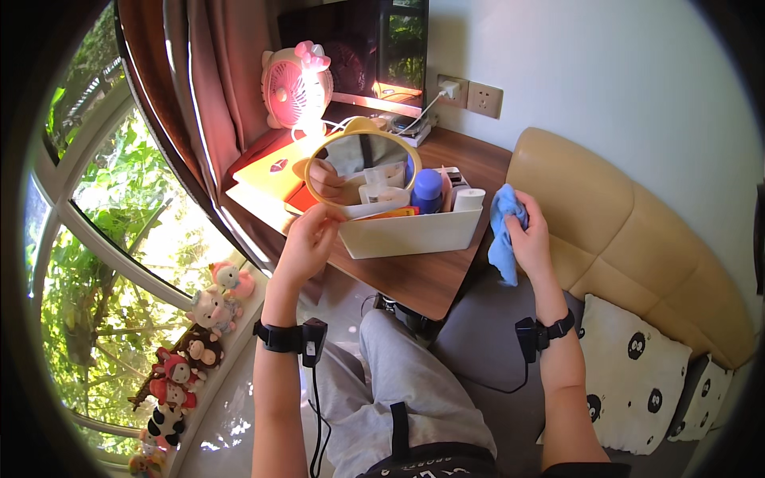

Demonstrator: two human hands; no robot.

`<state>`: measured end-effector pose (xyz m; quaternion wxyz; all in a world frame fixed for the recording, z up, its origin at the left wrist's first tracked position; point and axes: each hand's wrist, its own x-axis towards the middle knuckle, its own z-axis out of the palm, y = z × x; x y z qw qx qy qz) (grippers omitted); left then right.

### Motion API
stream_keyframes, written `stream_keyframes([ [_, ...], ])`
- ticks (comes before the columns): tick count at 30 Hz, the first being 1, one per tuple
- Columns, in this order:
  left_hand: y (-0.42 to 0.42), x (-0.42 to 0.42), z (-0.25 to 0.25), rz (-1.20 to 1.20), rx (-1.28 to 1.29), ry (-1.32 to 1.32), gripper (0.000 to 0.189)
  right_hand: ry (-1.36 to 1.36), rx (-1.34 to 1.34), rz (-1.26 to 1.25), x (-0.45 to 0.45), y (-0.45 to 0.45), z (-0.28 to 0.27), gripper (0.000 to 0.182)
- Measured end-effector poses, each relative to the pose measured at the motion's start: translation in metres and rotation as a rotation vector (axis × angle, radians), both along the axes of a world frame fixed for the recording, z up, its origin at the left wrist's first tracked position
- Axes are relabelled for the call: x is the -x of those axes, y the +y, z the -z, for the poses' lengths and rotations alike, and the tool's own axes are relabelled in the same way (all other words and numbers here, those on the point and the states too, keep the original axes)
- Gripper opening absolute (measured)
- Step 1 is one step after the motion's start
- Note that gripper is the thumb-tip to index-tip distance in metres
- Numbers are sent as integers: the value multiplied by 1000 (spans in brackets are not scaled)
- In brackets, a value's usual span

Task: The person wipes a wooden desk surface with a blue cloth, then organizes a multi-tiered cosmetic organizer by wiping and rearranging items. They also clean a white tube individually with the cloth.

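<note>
My left hand (314, 239) is at the left end of a white plastic storage box (412, 233), its fingers bent close to the box's rim; whether they grip anything cannot be told. Just above it, a round mirror with a yellow eared frame (364, 161) reflects a hand and some tubes. A bottle with a blue cap (427, 190) and a white-capped container (469, 200) stand in the box. Right of the box, my right hand (529, 230) holds a crumpled light blue cloth (505, 239), which hangs down from the fingers.
The box rests on a brown wooden table (412, 281). Behind are a pink fan (296, 86), a dark screen (352, 54) and a plugged-in cable (427, 107). A tan sofa back (580, 197) is at right, plush toys (215, 310) line the windowsill at left.
</note>
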<state>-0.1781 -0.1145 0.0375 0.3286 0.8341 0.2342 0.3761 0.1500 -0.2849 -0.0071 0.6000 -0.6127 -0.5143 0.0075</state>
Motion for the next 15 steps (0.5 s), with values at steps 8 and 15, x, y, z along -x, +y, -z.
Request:
stream_keyframes([
  [8, 5, 4, 12, -284, -173, -223, 16, -152, 44, -302, 51, 6, -17, 35],
  [15, -61, -5, 23, -318, 97, -126, 44, -298, 72, -364, 94, -7, -27, 39],
])
